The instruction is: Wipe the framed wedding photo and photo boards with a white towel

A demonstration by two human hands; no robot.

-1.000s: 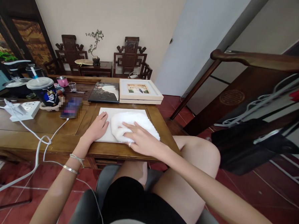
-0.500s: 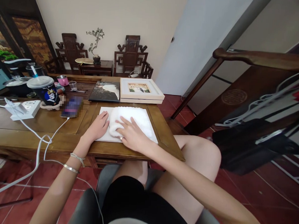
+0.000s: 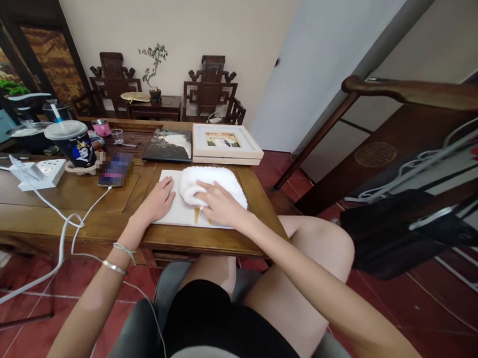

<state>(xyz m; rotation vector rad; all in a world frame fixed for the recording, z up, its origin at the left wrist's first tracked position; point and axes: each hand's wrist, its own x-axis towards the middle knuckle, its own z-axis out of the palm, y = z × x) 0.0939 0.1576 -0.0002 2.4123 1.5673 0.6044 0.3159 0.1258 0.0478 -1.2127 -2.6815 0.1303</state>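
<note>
A: In the head view, the right hand (image 3: 217,205) is lying flat, fingers spread, pressing on the cloth (image 3: 212,184), which is bunched on the board (image 3: 173,214) at the near edge of the table (image 3: 101,214).

B: And the left hand (image 3: 157,202)?

A: It is resting palm down on the board's left side, fingers loosely extended, gripping nothing; it is simply steadying the board.

B: How is this best done, in your judgement?

A: I would say by keeping the left hand pressing down so the board is not sliding, and by moving the cloth in even, overlapping passes with a flat palm, not the fingertips alone. The cloth is crumpling, so spreading it out would be covering more surface. Staying clear of the frame (image 3: 227,143) and the dark picture (image 3: 169,145) just behind is also sensible.

B: What is differing from the earlier frames?

A: A second ago the cloth was lying lower and further right, spilling over the board's near right corner. Now it is sitting higher, toward the far edge, more gathered, and the right hand has travelled with it. A small yellowish mark is showing on the board just below that hand. The left hand is staying where it was, and the cup (image 3: 72,143) and phone (image 3: 115,170) are not moving.
</note>
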